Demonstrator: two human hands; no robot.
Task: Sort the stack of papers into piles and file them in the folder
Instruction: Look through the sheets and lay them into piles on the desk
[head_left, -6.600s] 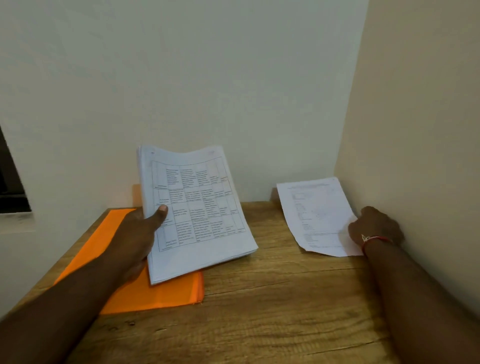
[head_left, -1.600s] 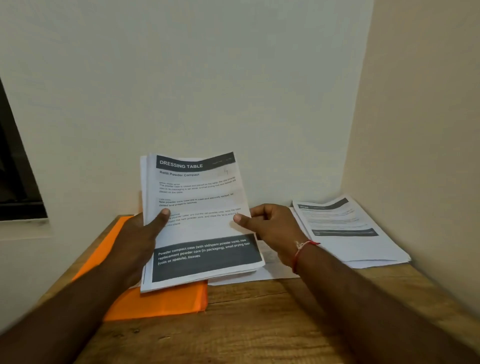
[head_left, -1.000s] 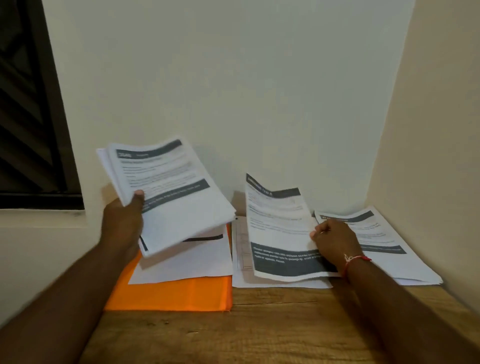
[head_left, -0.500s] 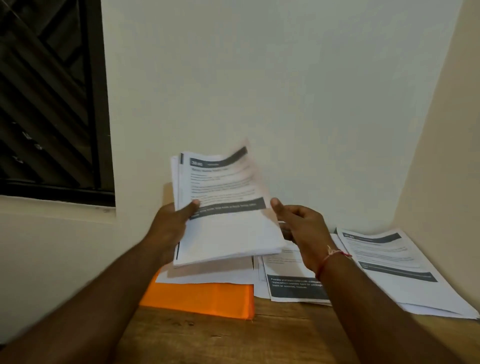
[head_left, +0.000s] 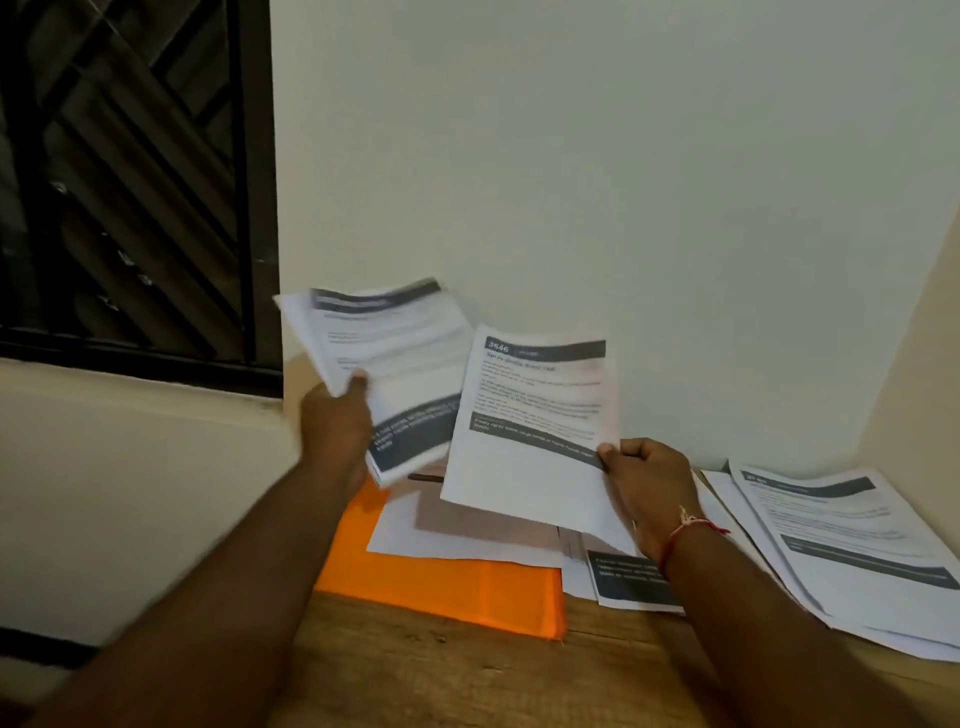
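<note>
Left hand (head_left: 337, 421) grips the stack (head_left: 395, 364) at its left edge, thumb on top, up in the air and blurred. Right hand (head_left: 649, 483) pinches one sheet (head_left: 530, 431) by its lower right corner, tilted, just beside the stack. Below them the orange folder (head_left: 457, 587) lies flat on the wooden table (head_left: 467, 670), a white page (head_left: 457, 530) resting on it. A pile (head_left: 628, 582) sits just right of the folder, partly behind the wrist; another pile (head_left: 852, 545) lies far right by the beige side wall (head_left: 924, 364). Pale back wall (head_left: 623, 182), dark barred window (head_left: 130, 171) upper left, cream ledge (head_left: 130, 441) under it.
</note>
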